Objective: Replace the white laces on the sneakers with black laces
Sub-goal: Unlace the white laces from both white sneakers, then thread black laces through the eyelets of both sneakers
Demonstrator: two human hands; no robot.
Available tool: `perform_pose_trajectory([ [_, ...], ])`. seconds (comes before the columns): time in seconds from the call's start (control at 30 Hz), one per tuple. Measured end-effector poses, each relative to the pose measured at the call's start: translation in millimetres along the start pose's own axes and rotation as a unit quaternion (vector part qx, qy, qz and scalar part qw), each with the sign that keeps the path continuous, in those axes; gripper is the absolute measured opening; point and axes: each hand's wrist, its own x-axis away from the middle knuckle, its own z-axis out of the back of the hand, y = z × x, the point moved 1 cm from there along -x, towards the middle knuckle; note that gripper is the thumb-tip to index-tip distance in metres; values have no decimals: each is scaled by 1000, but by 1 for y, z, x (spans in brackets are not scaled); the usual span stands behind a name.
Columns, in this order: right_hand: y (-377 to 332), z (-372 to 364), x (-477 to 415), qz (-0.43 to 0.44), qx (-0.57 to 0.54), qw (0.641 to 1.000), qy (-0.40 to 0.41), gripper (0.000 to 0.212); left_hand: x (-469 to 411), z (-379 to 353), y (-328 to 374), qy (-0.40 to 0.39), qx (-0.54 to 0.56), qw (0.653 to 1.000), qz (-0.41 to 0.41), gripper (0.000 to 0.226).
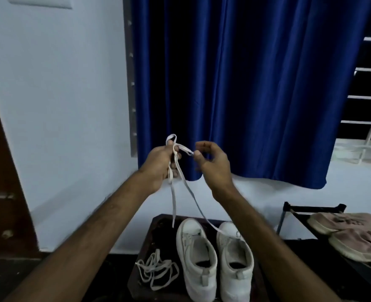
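Loose lace pile (156,269) lies just left of the white sneakers (215,258), on the same dark stool (146,238). Above them my L hand (160,164) grips the white lace (174,199), ends hanging twd the sneakers. R hand (212,164) pinches its loop w/ thumb + forefinger. Pink shoes (350,234) sit right of the sneakers.

The curtain (245,83) is glossy, satiny cloth; the sneakers (202,286) smooth, matt, perhaps leather; the lace (173,199) flat woven.
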Motion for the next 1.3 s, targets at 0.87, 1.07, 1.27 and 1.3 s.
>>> perform_pose_trajectory([
  [0.87, 96, -26, 66, -117, 173, 958, -198, 41, 10, 125, 16, 135, 404, 901, -80, 42],
  [1.07, 122, 10, 38, -248, 403, 866, -160, 49, 16, 145, 2, 161, 373, 908, -99, 49],
  [1.27, 47, -53, 59, -268, 1, 935, -231, 57, 19, 93, -88, 160, 264, 951, -12, 45],
  [1.3, 45, -62, 69, -262, -14, 934, -244, 56, 20, 85, -107, 156, 250, 956, 15, 41],
])
